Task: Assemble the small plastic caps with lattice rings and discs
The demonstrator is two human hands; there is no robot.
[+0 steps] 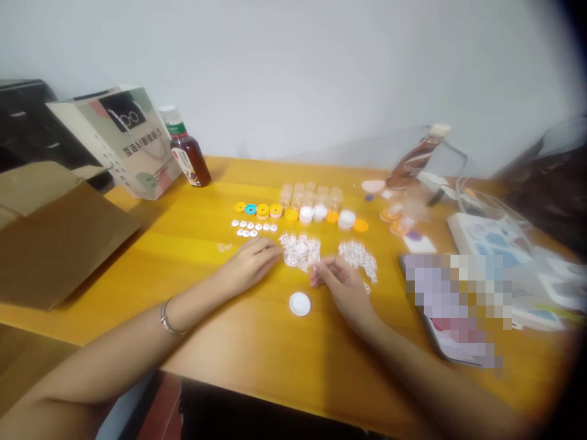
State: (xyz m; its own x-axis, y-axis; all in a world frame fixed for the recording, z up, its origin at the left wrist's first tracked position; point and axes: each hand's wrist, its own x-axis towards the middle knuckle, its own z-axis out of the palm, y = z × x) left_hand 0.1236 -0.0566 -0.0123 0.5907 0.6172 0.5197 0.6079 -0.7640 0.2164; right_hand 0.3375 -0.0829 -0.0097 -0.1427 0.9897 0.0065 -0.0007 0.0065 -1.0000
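My left hand rests palm down at the left edge of a pile of small white plastic rings, fingers stretched out and holding nothing visible. On the pile's right side my right hand is closed in a pinch; a tiny whitish bit shows at the fingertips, too blurred to name. Between and below the hands lies a round white lid. A second pile of white pieces sits just beyond my right hand. Small white discs lie in two rows past my left hand.
Behind stand orange, blue and white caps in a row and clear small containers. A dark red bottle, a paper bag and a cardboard box are left. Right are a tilted brown bottle and a phone.
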